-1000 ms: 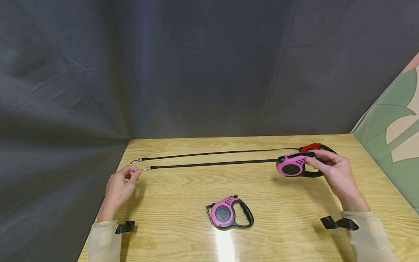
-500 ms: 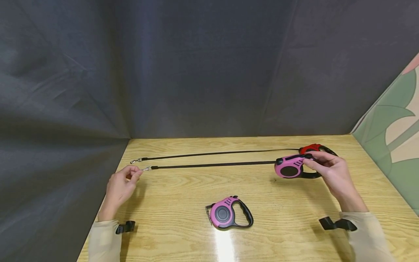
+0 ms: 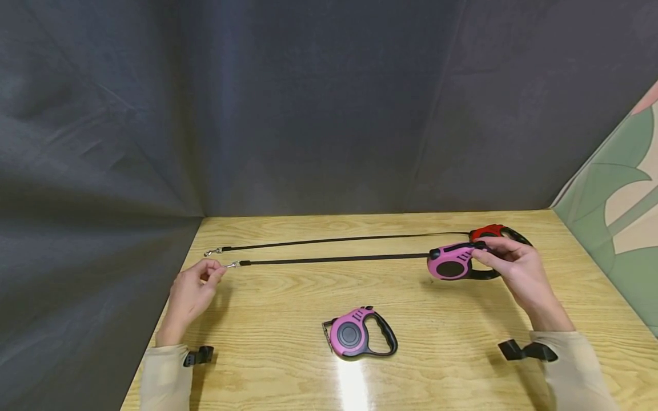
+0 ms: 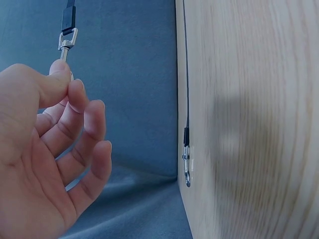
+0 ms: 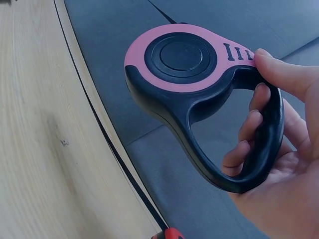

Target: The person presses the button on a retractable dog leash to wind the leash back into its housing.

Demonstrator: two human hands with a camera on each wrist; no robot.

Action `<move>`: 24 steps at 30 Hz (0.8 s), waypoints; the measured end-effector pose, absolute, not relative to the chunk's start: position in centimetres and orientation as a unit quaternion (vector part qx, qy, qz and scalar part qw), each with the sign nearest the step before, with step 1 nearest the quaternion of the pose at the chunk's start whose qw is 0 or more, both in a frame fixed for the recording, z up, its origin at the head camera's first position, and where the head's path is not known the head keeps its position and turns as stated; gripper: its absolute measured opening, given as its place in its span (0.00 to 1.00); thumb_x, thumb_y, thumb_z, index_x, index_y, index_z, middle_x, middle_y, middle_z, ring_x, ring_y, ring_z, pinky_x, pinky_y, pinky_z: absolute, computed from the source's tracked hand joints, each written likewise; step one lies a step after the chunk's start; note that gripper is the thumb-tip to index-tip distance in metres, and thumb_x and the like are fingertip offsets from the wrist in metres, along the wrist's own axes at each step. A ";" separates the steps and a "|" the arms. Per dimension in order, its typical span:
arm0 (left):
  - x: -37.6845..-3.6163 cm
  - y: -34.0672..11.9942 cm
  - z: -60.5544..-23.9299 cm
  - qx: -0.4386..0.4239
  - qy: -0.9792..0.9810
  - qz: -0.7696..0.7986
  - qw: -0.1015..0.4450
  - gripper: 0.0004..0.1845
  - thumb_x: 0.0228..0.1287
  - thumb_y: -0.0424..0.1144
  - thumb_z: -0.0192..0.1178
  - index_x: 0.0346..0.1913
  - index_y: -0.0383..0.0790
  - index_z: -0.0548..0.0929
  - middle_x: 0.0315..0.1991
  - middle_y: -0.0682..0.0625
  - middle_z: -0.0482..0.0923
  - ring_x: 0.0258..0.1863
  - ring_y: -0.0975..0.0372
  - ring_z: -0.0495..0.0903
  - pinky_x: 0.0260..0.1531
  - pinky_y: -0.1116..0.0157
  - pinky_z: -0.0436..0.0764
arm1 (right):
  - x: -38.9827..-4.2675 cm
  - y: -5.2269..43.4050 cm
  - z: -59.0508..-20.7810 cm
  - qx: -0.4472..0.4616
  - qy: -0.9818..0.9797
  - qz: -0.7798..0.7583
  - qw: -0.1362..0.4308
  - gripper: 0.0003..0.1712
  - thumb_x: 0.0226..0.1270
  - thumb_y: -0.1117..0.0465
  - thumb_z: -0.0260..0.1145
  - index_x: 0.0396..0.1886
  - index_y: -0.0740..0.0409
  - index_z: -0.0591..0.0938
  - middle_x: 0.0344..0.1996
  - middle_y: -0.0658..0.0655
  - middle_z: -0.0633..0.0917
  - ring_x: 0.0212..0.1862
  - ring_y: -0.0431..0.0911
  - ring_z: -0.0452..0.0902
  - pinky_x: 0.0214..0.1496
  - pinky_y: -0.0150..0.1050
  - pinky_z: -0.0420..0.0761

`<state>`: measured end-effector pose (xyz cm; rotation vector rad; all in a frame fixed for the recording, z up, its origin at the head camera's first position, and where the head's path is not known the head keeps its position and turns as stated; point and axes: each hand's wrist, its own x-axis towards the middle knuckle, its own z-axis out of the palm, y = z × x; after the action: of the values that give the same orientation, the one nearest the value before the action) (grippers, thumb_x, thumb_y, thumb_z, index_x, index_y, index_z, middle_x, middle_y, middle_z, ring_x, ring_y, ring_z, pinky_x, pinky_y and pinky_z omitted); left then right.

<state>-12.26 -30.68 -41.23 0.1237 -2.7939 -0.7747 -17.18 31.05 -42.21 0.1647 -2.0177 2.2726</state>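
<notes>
My right hand [image 3: 514, 274] grips the black handle of a pink retractable dog leash [image 5: 182, 57], fingers curled through its loop and thumb at the upper edge of the case. From the case a black strap [image 3: 334, 260] runs taut to the left, held above the table. At its far end, my left hand [image 3: 192, 291] pinches the silver snap hook [image 4: 65, 47] between thumb and index finger; the other fingers curl loosely. Behind this strap, a red retractable leash [image 3: 485, 232] lies with its strap pulled out and its snap hook [image 3: 212, 252] at the left.
A second pink leash [image 3: 349, 334], its strap drawn in, lies on the wooden table [image 3: 267, 365] near the front middle. Dark cloth [image 3: 329, 114] hangs behind and on the left. A patterned green panel [image 3: 617, 228] borders the right side.
My right hand has shifted slightly left with the pink leash, shortening the stretch of strap. The left hand stays nearly still, pinching the snap hook.
</notes>
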 end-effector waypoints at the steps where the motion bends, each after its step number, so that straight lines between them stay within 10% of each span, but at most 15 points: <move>1: -12.2 -30.6 -41.2 0.040 -0.956 -0.266 0.119 0.09 0.79 0.45 0.64 0.41 0.43 0.84 0.31 0.51 0.82 0.28 0.63 0.75 0.29 0.66 0.69 | -17.2 31.0 -42.2 0.055 -0.663 0.745 0.049 0.21 0.67 0.80 0.69 0.45 0.51 0.93 0.34 0.41 0.90 0.37 0.32 0.82 0.41 0.24 0.79; 24: -12.4 -30.1 -41.4 0.022 -0.957 -0.266 0.110 0.09 0.79 0.45 0.64 0.42 0.42 0.85 0.32 0.51 0.84 0.31 0.62 0.77 0.32 0.66 0.71 | -17.2 30.4 -42.3 0.061 -0.681 0.729 0.042 0.20 0.66 0.78 0.71 0.48 0.51 0.92 0.34 0.42 0.89 0.36 0.33 0.82 0.41 0.24 0.79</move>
<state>-12.42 -30.05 -41.40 0.0652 -2.8135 -0.7828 -17.17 30.45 -42.29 0.1857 -2.0838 2.2307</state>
